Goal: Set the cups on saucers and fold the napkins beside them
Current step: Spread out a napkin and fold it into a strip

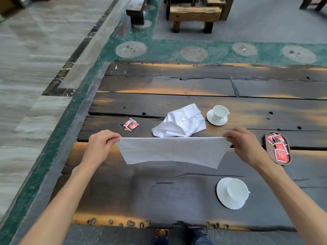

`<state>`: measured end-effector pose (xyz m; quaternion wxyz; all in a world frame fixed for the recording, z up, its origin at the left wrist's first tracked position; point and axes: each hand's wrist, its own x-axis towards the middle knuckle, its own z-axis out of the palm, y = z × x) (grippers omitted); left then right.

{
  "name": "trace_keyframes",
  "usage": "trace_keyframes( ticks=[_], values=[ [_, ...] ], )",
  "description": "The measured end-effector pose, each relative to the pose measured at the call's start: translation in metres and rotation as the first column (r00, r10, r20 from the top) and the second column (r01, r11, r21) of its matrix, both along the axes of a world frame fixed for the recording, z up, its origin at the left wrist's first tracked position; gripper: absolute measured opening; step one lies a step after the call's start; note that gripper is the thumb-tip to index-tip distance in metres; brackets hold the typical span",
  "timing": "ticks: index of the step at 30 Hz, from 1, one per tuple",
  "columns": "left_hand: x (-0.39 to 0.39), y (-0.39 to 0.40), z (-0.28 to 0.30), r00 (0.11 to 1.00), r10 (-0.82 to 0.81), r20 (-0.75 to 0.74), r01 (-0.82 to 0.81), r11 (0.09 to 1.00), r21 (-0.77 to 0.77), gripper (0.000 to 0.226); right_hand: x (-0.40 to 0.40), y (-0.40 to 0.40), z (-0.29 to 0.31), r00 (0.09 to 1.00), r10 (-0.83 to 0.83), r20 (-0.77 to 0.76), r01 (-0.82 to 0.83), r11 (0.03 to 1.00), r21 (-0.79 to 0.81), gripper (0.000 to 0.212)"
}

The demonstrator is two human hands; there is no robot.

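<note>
At the tabletop's (123,197) near edge, towards the right corner: white cup (237,191) seated on white saucer (223,195), handle to the right. Just beyond, above the middle of the dark planks: white napkin (172,151) stretched taut and lifted off the wood, lower edge hanging free, shadow cast on the boards beneath. Left hand (100,145) pinching the napkin's top left corner between thumb and curled fingers; right hand (245,144) pinching the top right corner likewise, both forearms reaching in from the near edge. Towards the right edge, level with the hands: oval wooden tray (269,152) holding red sachets (279,147). Farther in, behind the stretched cloth: second napkin (182,122) lying crumpled in a loose heap on the planks. Just right of that heap: second cup (219,113) upright on its own saucer (209,118). Left of the heap, well apart from it: small pile of loose red sachets (131,124) on bare wood. Beyond the far edge: green patterned floor border (221,50) and heavy timber bench (192,15).
</note>
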<state>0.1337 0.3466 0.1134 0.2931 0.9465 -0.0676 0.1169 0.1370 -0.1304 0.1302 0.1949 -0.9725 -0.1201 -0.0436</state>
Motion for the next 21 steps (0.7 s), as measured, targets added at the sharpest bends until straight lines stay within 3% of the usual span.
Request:
trace_keyframes(
  ticks=[5, 10, 14, 17, 21],
  values=[
    [-0.009, -0.001, -0.009, 0.998, 0.055, 0.011, -0.054, 0.998, -0.011, 0.011, -0.013, 0.007, -0.004, 0.999, -0.018, 0.037, 0.016, 0.998, 0.064, 0.014],
    [-0.025, 0.001, -0.013, 0.985, 0.101, -0.140, -0.113, 0.991, -0.079, 0.018, -0.025, 0.016, 0.006, 0.991, -0.127, -0.036, 0.132, 0.964, 0.229, 0.008],
    [-0.045, -0.008, -0.015, 0.965, 0.071, -0.251, -0.128, 0.967, -0.219, 0.022, -0.027, 0.016, 0.028, 0.975, -0.206, -0.087, 0.224, 0.915, 0.335, 0.008],
    [-0.060, -0.009, -0.025, 0.926, 0.018, -0.376, -0.163, 0.920, -0.357, 0.021, -0.028, 0.009, 0.043, 0.973, -0.159, -0.168, 0.217, 0.879, 0.425, 0.012],
    [-0.062, -0.005, -0.038, 0.903, 0.016, -0.429, -0.235, 0.855, -0.463, 0.018, -0.022, 0.005, 0.036, 0.950, -0.116, -0.289, 0.244, 0.853, 0.461, 0.013]
  ],
)
